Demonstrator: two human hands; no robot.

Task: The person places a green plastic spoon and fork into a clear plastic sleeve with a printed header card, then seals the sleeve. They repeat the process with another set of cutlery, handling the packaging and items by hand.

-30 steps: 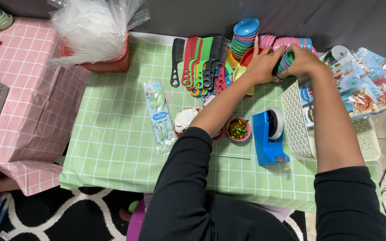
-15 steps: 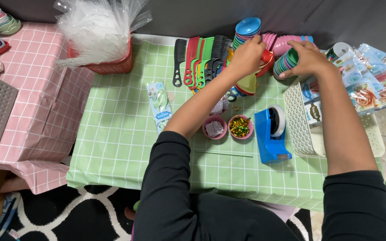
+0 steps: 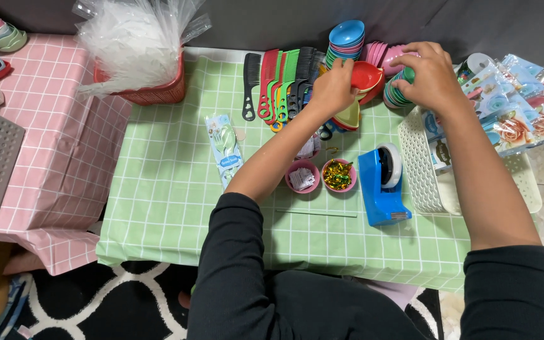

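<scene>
My left hand [image 3: 334, 88] grips a small red bowl [image 3: 368, 75] at the far side of the green checked table [image 3: 165, 189], above a yellow bowl [image 3: 349, 117]. My right hand [image 3: 428, 75] rests on a tilted stack of green and pink bowls [image 3: 396, 94] and holds it. A taller stack of coloured bowls topped by a blue one [image 3: 345, 39] stands just behind my left hand. Combs in black, red and green [image 3: 279, 85] lie fanned out to the left of it.
A blue tape dispenser [image 3: 382, 186], two pink cups with paper slips [image 3: 302, 177] and glitter [image 3: 338, 175], a white perforated basket [image 3: 429, 170], packaged items [image 3: 517, 101] at right, a red basket of clear bags [image 3: 140, 50], a packaged item [image 3: 225, 148].
My left hand has lifted a red bowl out from the pile, and my right hand has shifted slightly on the green stack. The view has shifted a little.
</scene>
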